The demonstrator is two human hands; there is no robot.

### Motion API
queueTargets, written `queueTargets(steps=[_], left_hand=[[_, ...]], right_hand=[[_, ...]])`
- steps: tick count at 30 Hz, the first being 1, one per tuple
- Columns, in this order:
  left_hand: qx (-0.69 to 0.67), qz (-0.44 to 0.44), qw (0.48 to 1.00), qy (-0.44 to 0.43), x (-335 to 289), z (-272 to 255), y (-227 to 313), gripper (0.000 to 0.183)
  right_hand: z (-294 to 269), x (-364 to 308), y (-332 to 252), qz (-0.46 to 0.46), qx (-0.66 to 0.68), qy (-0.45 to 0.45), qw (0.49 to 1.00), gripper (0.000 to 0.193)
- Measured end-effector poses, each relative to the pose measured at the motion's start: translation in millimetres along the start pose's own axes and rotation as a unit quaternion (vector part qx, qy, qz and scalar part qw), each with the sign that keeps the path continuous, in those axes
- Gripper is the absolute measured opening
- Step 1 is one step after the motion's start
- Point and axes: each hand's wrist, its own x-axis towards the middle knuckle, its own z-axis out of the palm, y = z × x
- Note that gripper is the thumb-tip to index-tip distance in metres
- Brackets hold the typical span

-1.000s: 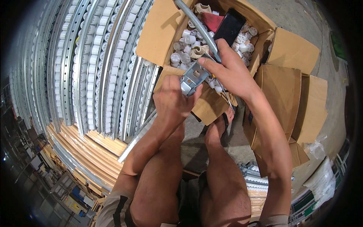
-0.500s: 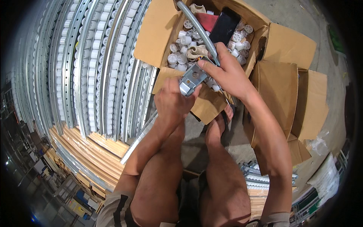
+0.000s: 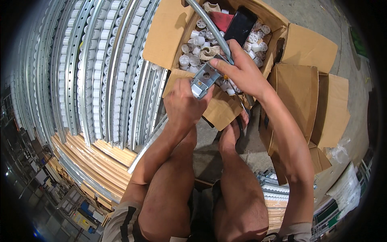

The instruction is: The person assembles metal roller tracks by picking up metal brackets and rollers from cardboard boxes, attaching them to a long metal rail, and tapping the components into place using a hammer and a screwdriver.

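Observation:
My left hand (image 3: 183, 103) is closed around the near end of a shiny metal bracket (image 3: 206, 76) with holes in its flat face. My right hand (image 3: 248, 74) pinches the bracket's far end, its thumb lying on top. Beside those fingers runs a grey metal tube (image 3: 209, 26), slanting over an open cardboard box (image 3: 165, 36); whether the fingers grip it too, I cannot tell. A small orange piece and a thin dark rod (image 3: 236, 90) show under my right hand, partly hidden. Inside the box lie several white plastic rollers (image 3: 194, 60).
A black phone (image 3: 240, 25), a red cloth (image 3: 220, 20) and a knit glove (image 3: 210, 53) rest on the rollers. Metal roller rails (image 3: 86, 76) are stacked at left over tan tubes (image 3: 94, 161). Another open cardboard box (image 3: 296, 103) stands at right, beyond my legs.
The bracket has turned slightly in my hands, and my right hand has shifted a little up. The orange piece now shows below my right thumb instead of above it.

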Motion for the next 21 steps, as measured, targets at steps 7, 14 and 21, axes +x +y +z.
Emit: queueTargets(steps=[7,14,21], left_hand=[[0.002,0.003,1.000,0.009,4,-2,5,0.051],[0.004,0.023,1.000,0.013,9,0,8,0.056],[0.029,0.016,0.999,0.007,9,-1,7,0.053]], right_hand=[[-5,4,-4,0.014,-0.035,-0.031,0.999,0.034],[-6,2,-8,-0.005,-0.069,-0.021,0.997,0.037],[-26,-15,-29,0.094,0.009,0.038,0.995,0.056]])
